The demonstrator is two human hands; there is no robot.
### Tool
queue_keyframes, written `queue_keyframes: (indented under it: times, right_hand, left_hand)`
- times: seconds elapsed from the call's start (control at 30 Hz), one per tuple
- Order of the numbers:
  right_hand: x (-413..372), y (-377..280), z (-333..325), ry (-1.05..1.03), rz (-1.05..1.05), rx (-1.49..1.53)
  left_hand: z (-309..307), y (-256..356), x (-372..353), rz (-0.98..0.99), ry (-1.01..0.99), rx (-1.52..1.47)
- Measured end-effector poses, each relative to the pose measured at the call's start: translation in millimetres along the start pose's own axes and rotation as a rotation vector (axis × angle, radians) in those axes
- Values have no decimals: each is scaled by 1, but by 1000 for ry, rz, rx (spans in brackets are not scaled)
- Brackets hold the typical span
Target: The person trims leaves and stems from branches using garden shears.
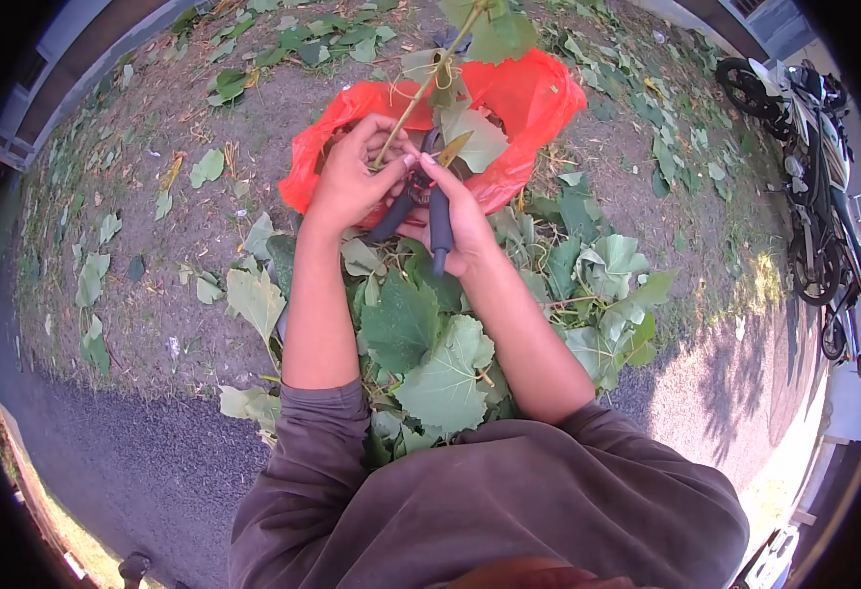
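Above the opening of a red plastic bag (533,98), both of my hands work close together. My left hand (360,167) pinches the lower end of a green leafy vine stem (418,96), which slants up and to the right. Pruning shears (438,221) with dark grey handles are in my right hand (462,221). Their jaws point away from me, near the stem and partly hidden by leaves. Large green lobed leaves (447,378) on cut vines lie heaped between my forearms.
Scattered leaves (92,280) cover the bare soil (170,304) on both sides. Nearer me runs a strip of grey asphalt (146,452). A motorcycle (818,187) is parked at the right, and more leafy vines (612,294) lie beside my right forearm.
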State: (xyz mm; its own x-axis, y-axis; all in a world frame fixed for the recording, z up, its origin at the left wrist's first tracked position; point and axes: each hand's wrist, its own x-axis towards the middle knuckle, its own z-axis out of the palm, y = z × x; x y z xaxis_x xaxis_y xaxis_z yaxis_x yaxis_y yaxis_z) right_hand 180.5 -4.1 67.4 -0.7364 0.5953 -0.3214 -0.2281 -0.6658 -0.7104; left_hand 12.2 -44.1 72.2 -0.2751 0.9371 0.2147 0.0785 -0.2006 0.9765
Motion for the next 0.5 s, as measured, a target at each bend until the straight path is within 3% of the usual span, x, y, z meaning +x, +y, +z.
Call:
queue_keyframes:
  times: [0.07,0.13,0.2,0.23,0.5]
  right_hand:
    - [-1,17,-14,38,18,163]
    - [-3,27,-23,65,33,213]
    - [-2,31,-31,106,23,234]
    - [-2,31,-33,104,26,239]
    - [3,37,-36,80,13,220]
  left_hand:
    - [-1,-1,-3,-172,-149,87]
    - [1,-13,-2,-145,-118,45]
    - [2,-19,-2,71,-103,351]
    - [3,-18,-3,27,-126,217]
    - [7,-15,-3,59,-67,260]
